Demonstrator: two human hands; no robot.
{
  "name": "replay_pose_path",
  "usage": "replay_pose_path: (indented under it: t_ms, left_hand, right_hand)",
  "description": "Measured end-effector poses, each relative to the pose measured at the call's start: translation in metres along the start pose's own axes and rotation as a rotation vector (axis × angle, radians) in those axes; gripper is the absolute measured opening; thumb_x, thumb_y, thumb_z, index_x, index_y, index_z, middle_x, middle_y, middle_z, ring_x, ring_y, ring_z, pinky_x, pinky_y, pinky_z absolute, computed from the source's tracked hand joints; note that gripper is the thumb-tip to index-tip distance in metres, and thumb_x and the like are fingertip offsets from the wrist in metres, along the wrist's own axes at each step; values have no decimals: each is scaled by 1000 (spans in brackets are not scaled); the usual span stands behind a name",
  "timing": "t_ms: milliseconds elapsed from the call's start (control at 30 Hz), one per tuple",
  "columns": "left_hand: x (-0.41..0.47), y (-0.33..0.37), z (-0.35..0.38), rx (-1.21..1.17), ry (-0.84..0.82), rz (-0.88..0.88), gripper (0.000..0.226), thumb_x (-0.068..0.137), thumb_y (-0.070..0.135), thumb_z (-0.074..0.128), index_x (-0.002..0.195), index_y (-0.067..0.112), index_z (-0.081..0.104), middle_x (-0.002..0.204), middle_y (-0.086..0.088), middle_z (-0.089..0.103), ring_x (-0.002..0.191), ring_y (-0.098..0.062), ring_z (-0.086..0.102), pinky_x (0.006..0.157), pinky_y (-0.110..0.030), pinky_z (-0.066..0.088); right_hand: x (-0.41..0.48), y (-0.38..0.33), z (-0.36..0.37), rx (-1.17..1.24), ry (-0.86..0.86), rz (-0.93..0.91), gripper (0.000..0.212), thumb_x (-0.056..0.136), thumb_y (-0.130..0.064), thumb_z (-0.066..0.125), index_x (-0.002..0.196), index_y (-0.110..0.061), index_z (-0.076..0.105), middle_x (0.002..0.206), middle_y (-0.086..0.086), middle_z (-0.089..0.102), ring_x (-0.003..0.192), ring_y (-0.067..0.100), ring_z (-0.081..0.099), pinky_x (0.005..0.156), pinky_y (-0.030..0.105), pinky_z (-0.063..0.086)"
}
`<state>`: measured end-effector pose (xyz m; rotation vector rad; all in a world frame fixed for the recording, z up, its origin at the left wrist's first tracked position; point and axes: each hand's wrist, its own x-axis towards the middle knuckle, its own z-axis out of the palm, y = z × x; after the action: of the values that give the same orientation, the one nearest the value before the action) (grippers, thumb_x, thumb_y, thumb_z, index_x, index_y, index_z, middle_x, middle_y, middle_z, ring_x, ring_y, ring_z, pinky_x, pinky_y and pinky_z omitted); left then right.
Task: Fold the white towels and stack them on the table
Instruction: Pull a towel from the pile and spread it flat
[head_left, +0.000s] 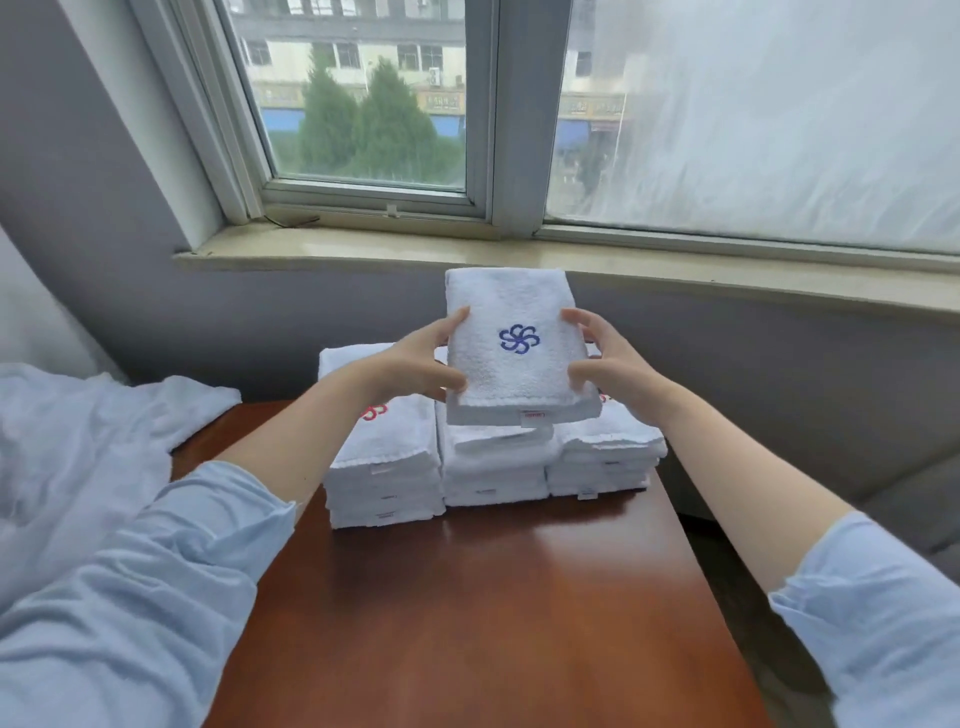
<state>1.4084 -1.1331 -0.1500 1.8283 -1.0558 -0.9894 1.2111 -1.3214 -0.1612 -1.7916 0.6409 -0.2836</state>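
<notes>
A folded white towel with a blue flower emblem is held between both hands above the middle stack. My left hand grips its left edge, thumb on top. My right hand grips its right edge. Under it, three stacks of folded white towels stand side by side at the far end of the brown wooden table: a left stack with a red emblem on top, a middle stack, and a right stack. The held towel hides part of the middle stack's top.
A heap of loose white cloth lies to the left of the table. A grey wall and a stone window sill run behind the stacks. A grey seat sits at the right.
</notes>
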Motion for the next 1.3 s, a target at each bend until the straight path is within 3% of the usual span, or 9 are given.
replay_pose_path:
  t_ms: [133,300,467,600,667,833,900,1167,1300]
  left_hand:
    - [22,-17,4,4,37,-96,98,79,3,64,155,41,15,143,11,43,89,-15,68,78,-30,59]
    - [38,-49,8,0,33,-230,99,79,4,64,154,45,15,139,11,43,92,-13,69,73,-26,58]
    - [48,-73,22,64,76,-349,101,75,5,62,151,52,14,124,-1,57,79,-16,59,77,-35,61]
    - [57,-74,21,84,90,-355,101,75,8,62,149,56,13,96,-9,59,63,-8,54,65,-24,56]
    - [60,-72,18,104,95,-361,101,74,10,62,149,57,12,102,-6,55,67,-12,53,64,-25,51]
    - [64,-69,25,181,45,-495,99,74,12,61,155,43,13,92,-3,54,72,-15,55,66,-27,58]
    - [66,-66,29,229,21,-524,97,76,12,60,156,38,11,98,-3,57,75,-16,57,75,-34,59]
    - [49,-54,48,478,249,-423,77,82,10,61,153,23,33,132,-10,55,70,-11,60,60,-26,47]
    - [23,-56,59,644,262,-289,67,86,19,63,149,23,41,153,0,36,127,-18,51,91,-31,48]
  right_hand:
    - [34,17,-1,13,-82,43,84,58,-13,56,134,-45,44,130,-7,44,92,-2,60,58,11,47]
    - [62,60,12,25,-183,105,83,60,-15,58,135,-47,44,138,-6,41,89,-2,60,63,12,46]
    - [70,91,26,1,-212,142,79,76,0,55,143,-39,38,139,-8,40,64,-7,61,56,10,46]
    - [76,90,26,13,-171,87,79,78,4,52,145,-35,37,136,-14,42,68,-11,60,57,11,46]
    - [78,90,25,8,-153,69,79,78,4,52,145,-35,37,140,-14,41,67,-9,59,58,11,46]
    - [79,96,26,-58,-221,157,79,78,-2,55,148,-33,34,146,-4,38,87,6,57,62,15,43]
    - [79,96,26,-94,-242,171,81,78,-4,56,150,-32,32,148,-1,36,95,10,57,64,17,44]
    - [59,86,27,-521,-155,60,72,86,-20,57,153,-25,30,154,0,28,110,14,52,86,34,51]
    - [40,84,26,-855,-131,-135,64,89,-27,58,149,-23,37,157,1,28,141,21,31,101,37,44]
